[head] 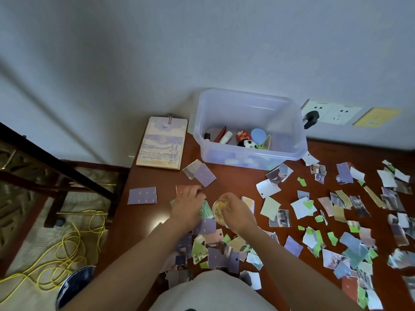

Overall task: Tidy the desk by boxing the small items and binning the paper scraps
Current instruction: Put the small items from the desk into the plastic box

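Boxing step. Frame centre: right hand [238, 213] pinches the round jar [219, 209]; left hand [187, 204] rests, fingers extended, on paper scraps [206, 226]. Next: lift the round jar into the clear box [247, 104], upper centre.

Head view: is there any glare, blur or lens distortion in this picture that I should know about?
Head view: the wide lens bends the wall lines and the desk edge; a pale glare patch lies on the desk beside the left forearm; paper scraps near the picture's right edge look smeared; the right hand and the round yellow container it holds are slightly soft.
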Demonstrator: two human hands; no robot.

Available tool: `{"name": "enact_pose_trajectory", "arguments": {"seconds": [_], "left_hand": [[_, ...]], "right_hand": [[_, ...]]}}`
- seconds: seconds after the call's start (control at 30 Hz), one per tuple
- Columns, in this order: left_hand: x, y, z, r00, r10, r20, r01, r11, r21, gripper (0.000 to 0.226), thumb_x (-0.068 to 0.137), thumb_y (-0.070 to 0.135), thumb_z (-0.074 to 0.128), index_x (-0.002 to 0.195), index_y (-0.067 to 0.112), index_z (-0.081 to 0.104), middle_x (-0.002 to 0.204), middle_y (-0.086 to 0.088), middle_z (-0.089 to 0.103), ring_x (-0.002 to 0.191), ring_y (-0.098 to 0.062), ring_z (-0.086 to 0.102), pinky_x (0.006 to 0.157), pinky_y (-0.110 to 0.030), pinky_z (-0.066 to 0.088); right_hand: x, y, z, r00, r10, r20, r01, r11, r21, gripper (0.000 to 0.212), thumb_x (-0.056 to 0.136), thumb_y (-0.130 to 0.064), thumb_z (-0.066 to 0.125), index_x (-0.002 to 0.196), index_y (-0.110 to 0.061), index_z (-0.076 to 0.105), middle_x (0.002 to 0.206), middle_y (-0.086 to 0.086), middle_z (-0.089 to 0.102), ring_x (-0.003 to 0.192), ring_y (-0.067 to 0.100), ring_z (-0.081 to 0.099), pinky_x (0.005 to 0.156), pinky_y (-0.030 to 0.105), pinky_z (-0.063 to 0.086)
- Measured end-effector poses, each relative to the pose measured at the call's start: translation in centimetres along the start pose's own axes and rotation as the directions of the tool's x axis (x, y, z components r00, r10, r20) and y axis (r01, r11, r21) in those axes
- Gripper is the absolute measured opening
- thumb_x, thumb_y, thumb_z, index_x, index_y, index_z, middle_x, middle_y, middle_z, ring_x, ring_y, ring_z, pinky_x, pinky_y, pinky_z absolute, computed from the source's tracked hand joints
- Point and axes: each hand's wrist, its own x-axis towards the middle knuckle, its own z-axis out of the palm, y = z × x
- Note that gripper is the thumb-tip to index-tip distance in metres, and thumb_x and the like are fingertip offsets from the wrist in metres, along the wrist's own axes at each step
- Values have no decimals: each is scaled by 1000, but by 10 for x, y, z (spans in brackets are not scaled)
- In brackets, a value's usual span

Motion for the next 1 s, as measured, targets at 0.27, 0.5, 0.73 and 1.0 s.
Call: {"name": "enact_pose_trajectory", "arguments": {"seconds": [0.27,0.5,0.73,1.0], "left_hand": [[4,1,-2,998,66,-6,-66,997,45,39,84,32,64,119,21,54,134,-1,44,131,-21,33,106,-34,27],[16,7,-39,999,-12,-39,2,972,-237,22,90,32,57,110,23,59,120,3,63,122,-20,48,113,-42,29],[35,16,-108,974,-57,-219,-49,891,-452,27,95,27,53,121,23,53,99,1,67,85,-19,61,67,-35,48],[70,29,-170,915,-144,-378,-102,823,-559,14,98,26,49,112,24,51,91,2,62,80,-21,59,67,-39,51]], "right_hand": [[1,-1,-3,1000,0,-9,0,1000,29,29,96,-16,53,123,-27,51,119,-5,63,99,13,58,84,30,56],[8,-8,-30,989,-32,-141,50,992,120,34,89,-13,51,116,-32,54,107,-9,63,94,13,59,74,27,50],[27,-51,-81,918,-161,-363,249,945,210,26,94,-16,48,118,-26,55,94,-8,59,78,9,58,68,25,50],[63,-86,-137,830,-287,-478,438,866,241,29,88,-14,50,115,-20,57,85,-9,61,78,19,61,74,38,51]]}}
